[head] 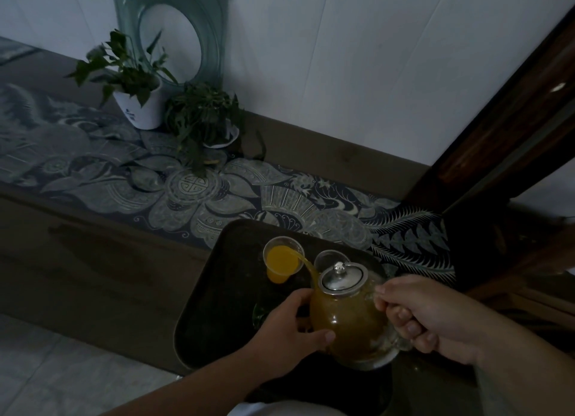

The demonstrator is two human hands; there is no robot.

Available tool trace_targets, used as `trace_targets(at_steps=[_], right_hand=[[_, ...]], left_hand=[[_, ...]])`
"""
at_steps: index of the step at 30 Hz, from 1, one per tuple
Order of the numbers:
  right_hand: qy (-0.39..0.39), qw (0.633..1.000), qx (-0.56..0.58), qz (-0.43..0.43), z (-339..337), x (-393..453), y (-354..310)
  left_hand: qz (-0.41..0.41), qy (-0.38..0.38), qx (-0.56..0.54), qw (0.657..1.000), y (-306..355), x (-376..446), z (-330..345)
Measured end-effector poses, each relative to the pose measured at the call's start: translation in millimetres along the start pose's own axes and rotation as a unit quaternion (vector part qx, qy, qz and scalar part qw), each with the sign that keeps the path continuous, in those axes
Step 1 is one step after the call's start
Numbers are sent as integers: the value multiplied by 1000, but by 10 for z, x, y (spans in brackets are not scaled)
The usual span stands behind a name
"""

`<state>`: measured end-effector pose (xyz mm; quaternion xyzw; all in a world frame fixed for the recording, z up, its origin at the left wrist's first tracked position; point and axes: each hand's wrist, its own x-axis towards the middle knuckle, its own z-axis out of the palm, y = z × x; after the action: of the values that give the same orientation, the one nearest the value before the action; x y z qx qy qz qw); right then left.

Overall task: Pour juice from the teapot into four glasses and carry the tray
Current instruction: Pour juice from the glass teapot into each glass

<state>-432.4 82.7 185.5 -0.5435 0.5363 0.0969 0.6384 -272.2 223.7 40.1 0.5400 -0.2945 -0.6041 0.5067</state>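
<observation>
tilting over the dark tray (217,291), a glass teapot (345,319) full of orange juice sends a thin stream (303,261) from its spout into a clear glass (283,260) at the tray's far left, which already holds a good deal of juice. the right hand (435,319) is clamped on the teapot's glass handle, fingers curled through it, thumb up near the metal lid (341,277). the left hand (289,331) is pressed against the pot's lower belly from the left, thumb lying across the front of the glass, fingers wrapped behind. a second glass (329,258), apparently empty, stands just behind the lid, right of the one being filled. something glassy with a green tint (258,314) shows beside the left hand, too dark to tell what it is. the tray rests on a wooden table with a patterned blue-grey runner (186,185). farther back, near the white wall, stand a white pot with a leafy plant (140,104), a smaller drooping plant (202,117), and a greenish panel with a round opening (174,33) leaning on the wall.
</observation>
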Motion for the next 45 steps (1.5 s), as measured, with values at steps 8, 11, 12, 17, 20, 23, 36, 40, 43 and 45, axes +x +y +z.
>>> trace_targets(at_steps=[8, 11, 12, 17, 20, 23, 36, 40, 43, 45], right_hand=[[20, 999, 23, -23, 38, 33, 123], [15, 999, 40, -28, 54, 72, 172], [15, 999, 42, -29, 62, 85, 184], [21, 998, 45, -37, 113, 143, 230], [27, 997, 58, -34, 142, 179, 256], [31, 997, 63, -35, 163, 203, 294], [26, 986, 136, -97, 100, 88, 412], [30, 982, 152, -108, -81, -17, 435], [38, 983, 147, -108, -219, -89, 489], [45, 982, 147, -110, -289, -140, 520]], left_hand=[[6, 15, 37, 999, 84, -41, -29], [2, 19, 49, 999, 121, -60, -56], [0, 20, 53, 998, 132, -66, -65], [-2, 28, 89, 996, 182, -74, -97], [3, 42, 112, 993, 200, -73, -104], [9, 49, 126, 991, 228, -88, -105], [77, 89, 211, 970, 354, -111, -53], [105, 76, 248, 960, 477, -80, 82], [111, 50, 241, 963, 506, -5, 191], [106, 37, 232, 966, 489, 57, 263]])
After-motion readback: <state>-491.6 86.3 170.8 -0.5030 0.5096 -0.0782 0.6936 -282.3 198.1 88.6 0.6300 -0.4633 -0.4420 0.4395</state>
